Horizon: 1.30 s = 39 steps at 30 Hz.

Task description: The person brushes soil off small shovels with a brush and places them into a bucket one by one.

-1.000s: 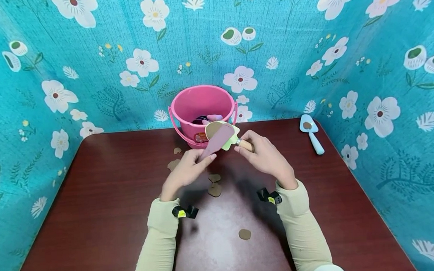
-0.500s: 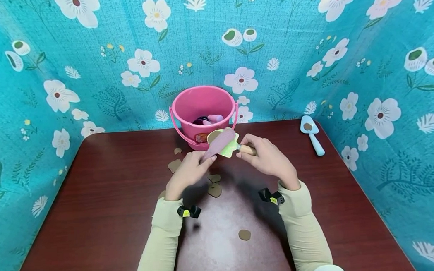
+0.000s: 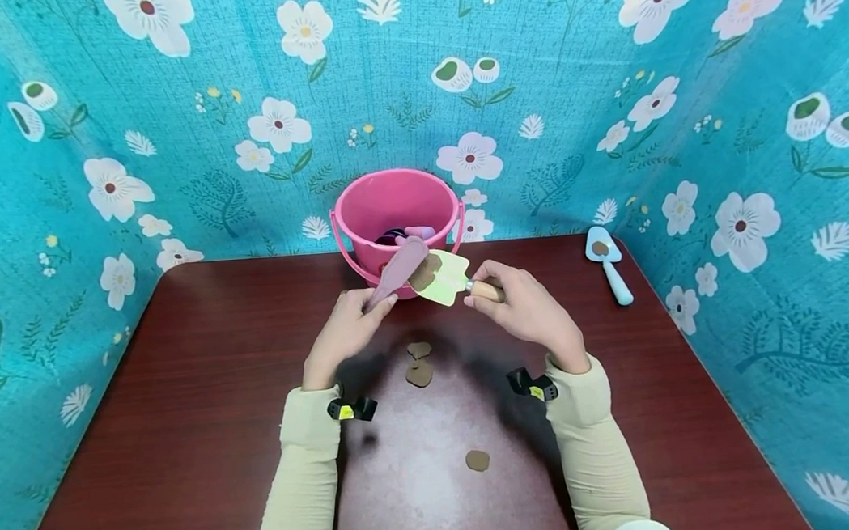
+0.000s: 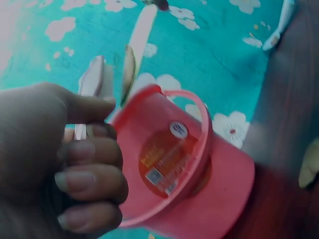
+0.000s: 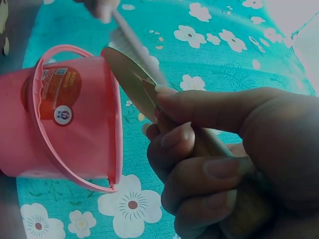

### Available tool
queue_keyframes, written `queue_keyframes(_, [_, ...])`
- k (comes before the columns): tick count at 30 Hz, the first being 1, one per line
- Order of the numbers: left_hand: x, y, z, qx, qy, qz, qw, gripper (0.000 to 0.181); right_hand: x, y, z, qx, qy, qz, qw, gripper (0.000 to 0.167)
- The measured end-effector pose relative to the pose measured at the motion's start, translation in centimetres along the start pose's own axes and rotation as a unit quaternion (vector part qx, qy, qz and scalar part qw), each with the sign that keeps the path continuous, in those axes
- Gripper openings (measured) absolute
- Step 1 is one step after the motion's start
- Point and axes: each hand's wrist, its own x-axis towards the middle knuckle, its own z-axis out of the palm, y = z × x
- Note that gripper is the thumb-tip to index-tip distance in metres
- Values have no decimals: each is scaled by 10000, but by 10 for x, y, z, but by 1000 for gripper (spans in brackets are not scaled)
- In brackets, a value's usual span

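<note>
Both hands are working up in the air over the table (image 3: 221,391), and neither is lying spread. The left hand (image 3: 343,331) is gripping a mauve flat-bladed tool (image 3: 398,271), its fingers curling round the lower end and the blade slanting up toward the right hand (image 3: 525,303). That right hand is pinching the wooden handle (image 3: 486,291) of a light green trowel (image 3: 449,281), thumb and fingers closing round it, the blade pointing across to the left hand. A brown patch (image 3: 426,272) is sitting on the trowel's far end, right by the mauve blade; I can't tell whether the two tools are touching.

Just beyond the hands and between them, a pink bucket (image 3: 391,198) is standing upright with some pinkish and dark things inside. On the near side of the hands, two brown pieces (image 3: 420,373) are lying close together, and a single brown disc (image 3: 478,460) is lying nearer the person, between the forearms. Well off to the right of the right hand, a pale blue trowel (image 3: 617,282) is resting with a brown spot on its blade. Behind everything, a turquoise flowered cloth (image 3: 384,89) is hanging.
</note>
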Motion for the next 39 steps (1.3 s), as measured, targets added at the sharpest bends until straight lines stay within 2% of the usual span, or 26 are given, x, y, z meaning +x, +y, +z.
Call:
queue_keyframes(4, [-2,9,6,-209,-215,229,9993,37,0,-1,-1,69,130,1,9999,21])
queue_keyframes(7, [-1,14,14,-128,-522,449,9975,37,-1,-1,-1,185,189,-89,9996,20])
queue_keyframes(8, [0,15,17,-74,-540,494,9973,36,-1,-1,-1,194,221,-116,9995,20])
queue_keyframes(10, [1,14,21,80,-440,427,9981,36,-1,-1,-1,201,276,-149,9993,19])
queue_keyframes(15, [3,7,24,425,17,42,9991,33,2,0,0,139,250,-176,9994,19])
queue_keyframes(24, [3,4,20,826,227,-146,9962,31,4,2,2,170,222,-158,9995,18])
queue_keyframes(29, [1,6,16,1010,260,-394,9938,35,4,2,3,178,154,-137,9996,18])
queue_keyframes(35, [-1,2,3,851,545,-500,9936,35,3,1,-1,183,27,-75,9998,20])
queue_keyframes(39, [-5,-1,-7,463,556,-541,9959,30,1,0,-2,247,-82,-21,9997,21])
